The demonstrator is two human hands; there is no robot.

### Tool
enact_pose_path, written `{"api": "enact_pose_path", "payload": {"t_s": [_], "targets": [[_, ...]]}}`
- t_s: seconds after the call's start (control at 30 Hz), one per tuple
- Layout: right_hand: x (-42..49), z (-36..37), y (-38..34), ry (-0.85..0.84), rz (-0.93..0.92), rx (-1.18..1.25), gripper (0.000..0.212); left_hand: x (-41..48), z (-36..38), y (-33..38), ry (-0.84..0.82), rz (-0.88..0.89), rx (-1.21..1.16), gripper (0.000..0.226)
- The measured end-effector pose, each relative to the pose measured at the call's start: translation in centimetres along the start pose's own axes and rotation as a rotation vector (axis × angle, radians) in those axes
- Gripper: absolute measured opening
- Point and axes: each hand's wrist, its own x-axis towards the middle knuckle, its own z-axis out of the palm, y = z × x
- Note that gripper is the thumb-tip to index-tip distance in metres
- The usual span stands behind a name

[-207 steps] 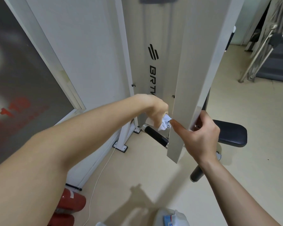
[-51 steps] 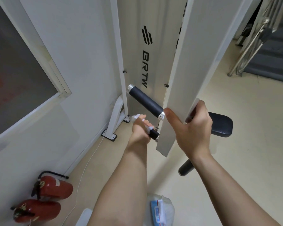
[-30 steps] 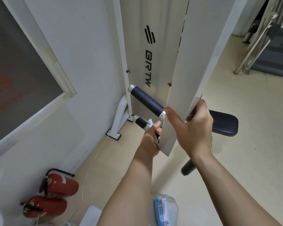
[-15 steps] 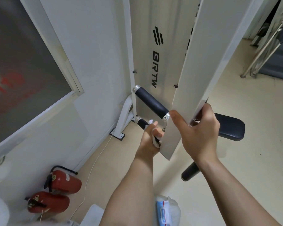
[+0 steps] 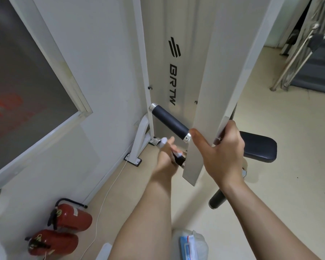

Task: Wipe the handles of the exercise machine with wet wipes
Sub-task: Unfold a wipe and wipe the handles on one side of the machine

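Observation:
A white exercise machine arm (image 5: 192,162) hangs in front of me with two black handles sticking out to its left. The upper handle (image 5: 170,121) is bare, with a silver cap at each end. My left hand (image 5: 166,156) grips the lower handle (image 5: 178,160) with a white wet wipe (image 5: 163,141) wrapped under its fingers, near the handle's outer end. My right hand (image 5: 223,156) holds the edge of the white arm, thumb on its front face and fingers curled behind.
A black padded seat (image 5: 259,149) and a black roller (image 5: 217,200) lie to the right. Two red fire extinguishers (image 5: 64,231) lie on the floor at lower left, beside a white cable. A wipe pack (image 5: 189,245) sits at the bottom. Metal railings (image 5: 296,53) stand far right.
My left hand has slid with the wipe outward along the lower handle, toward its silver end cap. My right hand keeps its hold on the white arm.

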Motion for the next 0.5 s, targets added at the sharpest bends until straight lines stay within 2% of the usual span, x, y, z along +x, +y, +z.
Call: {"api": "enact_pose_path", "payload": {"t_s": [0.1, 0.2, 0.3, 0.37, 0.47, 0.5], "targets": [[-0.2, -0.2, 0.1, -0.004, 0.007, 0.0, 0.053, -1.7, -0.8, -2.8, -0.168, -0.05, 0.016, 0.037], [-0.5, -0.3, 0.0, -0.003, 0.011, -0.001, 0.052, -1.9, -1.8, -3.5, -0.2, -0.046, 0.112, 0.036], [-0.3, -0.3, -0.1, -0.002, 0.02, 0.003, 0.053, -2.2, -1.2, -3.6, -0.188, -0.012, 0.184, 0.031], [-0.2, -0.2, -0.1, 0.001, 0.02, 0.005, 0.055, -2.6, 0.3, -3.5, -0.092, -0.032, 0.225, 0.037], [-0.2, -0.2, -0.2, -0.011, 0.022, 0.009, 0.057, -1.8, 1.7, -2.9, 0.027, -0.057, 0.221, 0.024], [-0.2, -0.1, -0.2, -0.017, 0.024, 0.011, 0.055, -1.3, 1.8, -2.6, 0.023, -0.071, 0.194, 0.036]]}}
